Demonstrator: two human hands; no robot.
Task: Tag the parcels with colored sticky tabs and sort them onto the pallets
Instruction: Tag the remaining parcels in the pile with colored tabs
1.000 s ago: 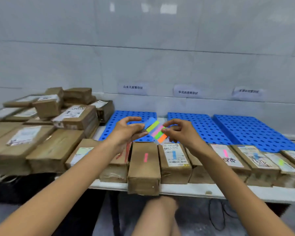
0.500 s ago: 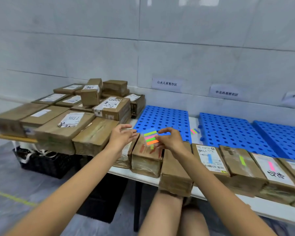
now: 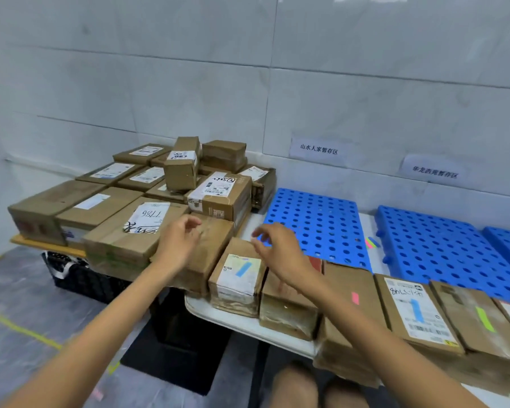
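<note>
The small parcel [image 3: 238,282] with a blue tab [image 3: 243,268] on its label sits at the left end of the row along the near edge of the tabletop [image 3: 202,309]. The right hand [image 3: 280,254] hovers just over its far end with fingers curled; it's too blurry to tell if it's pinching anything. At 9 o'clock from it, the left hand [image 3: 177,244] hangs loosely curled over a plain brown parcel [image 3: 211,254], with nothing visible in it. Toward 3 o'clock the row carries on: a pink-tabbed parcel [image 3: 351,293], another blue-tabbed one [image 3: 415,313], then a green-tabbed one [image 3: 483,319]. At 10 o'clock from the hands there's a big pile of parcels [image 3: 218,195]. At 1 o'clock lies the first blue pallet [image 3: 315,219], and a second pallet [image 3: 430,245] is at 2 o'clock. Some loose sticky tabs [image 3: 371,242] lie in the gap between them. Paper signs [image 3: 318,149] are stuck on the wall behind
</note>
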